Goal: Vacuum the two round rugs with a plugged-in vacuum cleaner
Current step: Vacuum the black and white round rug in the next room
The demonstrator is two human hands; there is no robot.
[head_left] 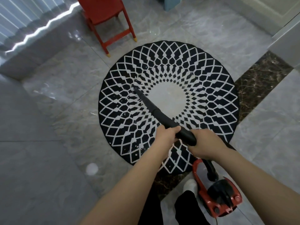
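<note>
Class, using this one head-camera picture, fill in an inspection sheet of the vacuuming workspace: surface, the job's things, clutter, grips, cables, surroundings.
Surface: glossy grey marble-look tiled floor with a dark brown inlay strip.
Job's things: round black-and-white patterned rug; black vacuum wand, nozzle tip on the rug; red-and-black canister vacuum body on the floor by the person's feet.
Clutter: white specks scattered on the rug's left half.
Grips: left hand and right hand both hold the wand.
Cables: thin black cord below the canister; plug not visible.
Surroundings: red plastic chair; pleated pale curtain.
</note>
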